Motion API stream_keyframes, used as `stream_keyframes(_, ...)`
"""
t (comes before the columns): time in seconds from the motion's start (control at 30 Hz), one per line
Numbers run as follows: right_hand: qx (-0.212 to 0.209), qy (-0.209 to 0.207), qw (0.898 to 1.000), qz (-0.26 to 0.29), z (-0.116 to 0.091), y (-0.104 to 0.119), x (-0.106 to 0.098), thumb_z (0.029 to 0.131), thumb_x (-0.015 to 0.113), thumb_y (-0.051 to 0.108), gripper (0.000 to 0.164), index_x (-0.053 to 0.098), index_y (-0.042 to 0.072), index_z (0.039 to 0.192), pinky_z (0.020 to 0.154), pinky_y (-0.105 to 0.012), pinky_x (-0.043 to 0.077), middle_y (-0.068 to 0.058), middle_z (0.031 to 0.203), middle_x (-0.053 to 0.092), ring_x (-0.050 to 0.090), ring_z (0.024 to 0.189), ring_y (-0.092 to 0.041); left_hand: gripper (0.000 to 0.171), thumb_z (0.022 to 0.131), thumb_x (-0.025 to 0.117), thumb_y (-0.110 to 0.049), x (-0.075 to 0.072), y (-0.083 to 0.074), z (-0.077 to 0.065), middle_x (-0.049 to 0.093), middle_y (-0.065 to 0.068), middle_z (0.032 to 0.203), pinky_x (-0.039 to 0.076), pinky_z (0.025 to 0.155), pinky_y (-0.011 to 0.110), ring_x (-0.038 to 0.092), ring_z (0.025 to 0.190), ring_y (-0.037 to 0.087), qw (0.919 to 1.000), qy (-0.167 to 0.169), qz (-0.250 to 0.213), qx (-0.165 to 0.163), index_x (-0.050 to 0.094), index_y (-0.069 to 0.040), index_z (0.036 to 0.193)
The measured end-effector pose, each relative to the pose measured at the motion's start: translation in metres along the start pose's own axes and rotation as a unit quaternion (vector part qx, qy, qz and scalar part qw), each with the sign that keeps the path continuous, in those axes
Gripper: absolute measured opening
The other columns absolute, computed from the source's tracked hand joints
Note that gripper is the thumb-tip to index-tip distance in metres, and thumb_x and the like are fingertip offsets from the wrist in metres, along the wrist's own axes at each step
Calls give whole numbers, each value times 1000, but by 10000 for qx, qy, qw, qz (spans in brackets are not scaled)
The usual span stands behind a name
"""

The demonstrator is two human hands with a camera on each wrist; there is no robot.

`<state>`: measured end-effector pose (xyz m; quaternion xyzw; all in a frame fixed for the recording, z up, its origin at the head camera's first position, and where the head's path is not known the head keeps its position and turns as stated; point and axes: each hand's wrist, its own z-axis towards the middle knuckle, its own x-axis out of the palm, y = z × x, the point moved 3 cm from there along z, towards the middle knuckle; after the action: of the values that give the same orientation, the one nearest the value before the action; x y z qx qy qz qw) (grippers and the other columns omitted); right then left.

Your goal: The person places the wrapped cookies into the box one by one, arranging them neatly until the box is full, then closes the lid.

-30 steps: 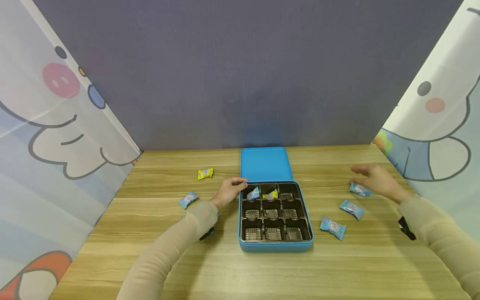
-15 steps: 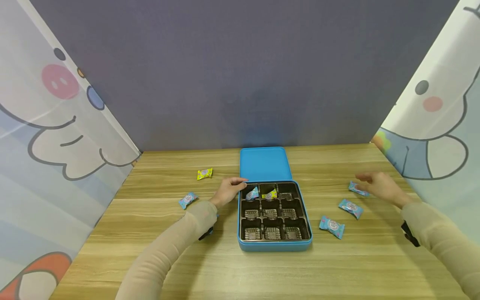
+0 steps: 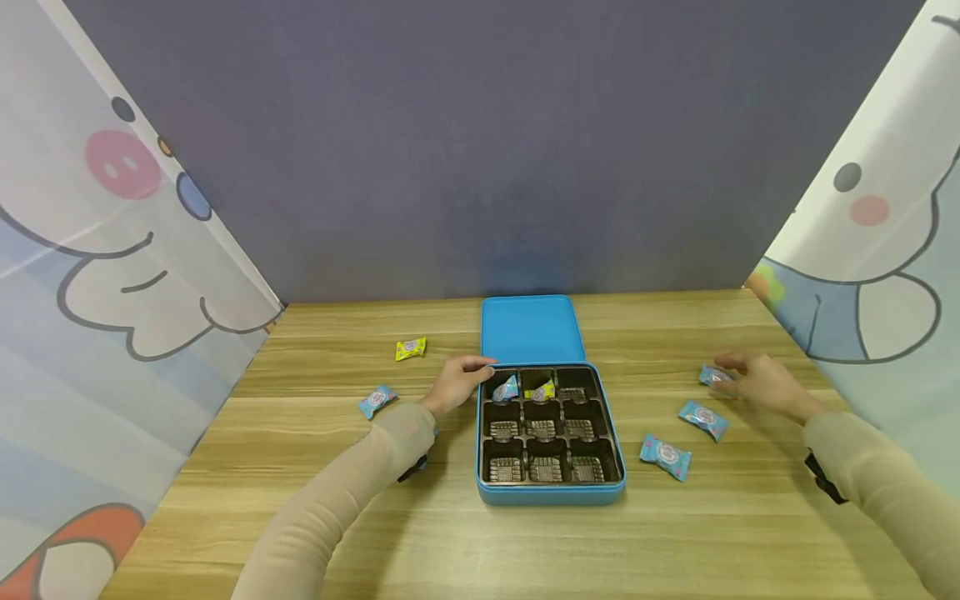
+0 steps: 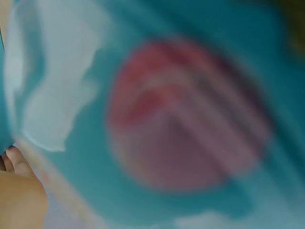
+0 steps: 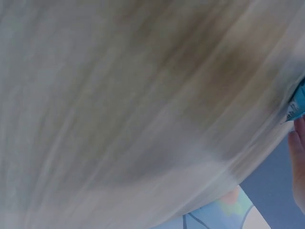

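Observation:
A blue tin box (image 3: 551, 496) with a black nine-compartment tray stands in the middle of the table. Its back-left compartment holds a blue wrapped candy (image 3: 506, 388), and a yellow wrapped candy (image 3: 540, 390) lies in the back-middle one. My left hand (image 3: 453, 382) rests at the box's back-left corner, fingertips on the rim. At the far right, my right hand (image 3: 765, 383) reaches over another blue wrapped candy (image 3: 715, 375), thumb along its near side and fingers at its far side. In the right wrist view, fingers (image 5: 299, 143) touch that candy's wrapper (image 5: 298, 102).
Two blue candies (image 3: 703, 419) (image 3: 665, 457) lie right of the box. Left of it are a yellow candy (image 3: 411, 348) and a blue candy (image 3: 377, 401). A blurred blue wrapper (image 4: 186, 114) fills the left wrist view. The box's blue lid (image 3: 532, 329) lies behind, before a grey partition (image 3: 480, 150).
My right hand has moved to the right and slightly nearer, its thumb and fingers now around the far-right blue candy. My left hand stays at the box's corner.

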<state>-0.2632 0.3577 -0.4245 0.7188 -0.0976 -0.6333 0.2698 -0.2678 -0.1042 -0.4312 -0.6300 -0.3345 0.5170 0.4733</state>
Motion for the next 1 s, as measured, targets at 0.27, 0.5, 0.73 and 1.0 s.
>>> stream_keyframes(0.27, 54, -37, 9997, 237, -1, -4, 4, 83, 65, 40, 69, 46, -10, 127, 90, -61, 38, -35, 126, 47, 41, 114, -55, 28, 91, 57, -16, 2, 8, 3, 64, 12, 111, 47, 65, 27, 51, 63, 10, 9998, -109, 142, 69, 64, -6, 116)
stream_keyframes(0.5, 0, -57, 9999, 134, 2, -6, 8, 83, 66, 38, 69, 46, -12, 126, 89, -60, 40, -36, 127, 45, 42, 113, -54, 28, 91, 56, -17, 1, 6, 2, 64, 10, 113, 48, 72, 29, 54, 71, 11, 9996, -112, 239, 76, 64, -7, 116)
stream_keyframes(0.73, -67, -177, 9998, -15, 3, -8, 10, 82, 68, 32, 63, 49, -11, 124, 86, -59, 42, -36, 123, 47, 45, 110, -54, 29, 90, 58, -16, 0, 6, 4, 63, 12, 116, 48, 88, 36, 57, 107, 25, 9997, -109, 185, 84, 64, -4, 116)
stream_keyframes(1.0, -238, -274, 9992, -168, 3, -7, 10, 83, 68, 22, 54, 51, -11, 122, 84, -59, 42, -37, 120, 49, 48, 106, -54, 27, 90, 56, -12, 1, -15, -8, 65, 14, 111, 49, 83, 33, 59, 100, 22, 9993, -103, 213, 290, 63, 2, 113)
